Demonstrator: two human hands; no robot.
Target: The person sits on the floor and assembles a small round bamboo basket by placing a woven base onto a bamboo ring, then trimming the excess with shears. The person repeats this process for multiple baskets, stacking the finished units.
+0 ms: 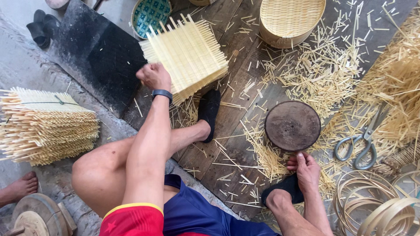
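Fingers of left hand (154, 76) are curled tight round the near corner of a stack of woven bamboo mats (186, 54), w/ thin strip ends sticking out on all sides; stack is held up off the floor, tilted, above the wooden floorboards (227, 126) & a black mat (98, 52). Dark watch (162, 93) on that wrist. Right hand (306, 170) rests low by the right foot in a black slipper (284, 187), fingers loosely bent & together, tips just touching the near edge of a round dark wooden block (292, 126); can't tell if it grips anything. Scissors (362, 142) lie right of the block, on bamboo offcuts (315, 70) scattered across the boards. Second pile of same mats, tied w/ a cord (43, 124), sits far left, well apart from the held stack. Oval woven basket (291, 19) at top, upside down; blue patterned basket (151, 15) beside the held stack's top edge. Coiled bamboo hoops (376, 209) bottom right. Another person's bare foot (19, 188) at left edge.
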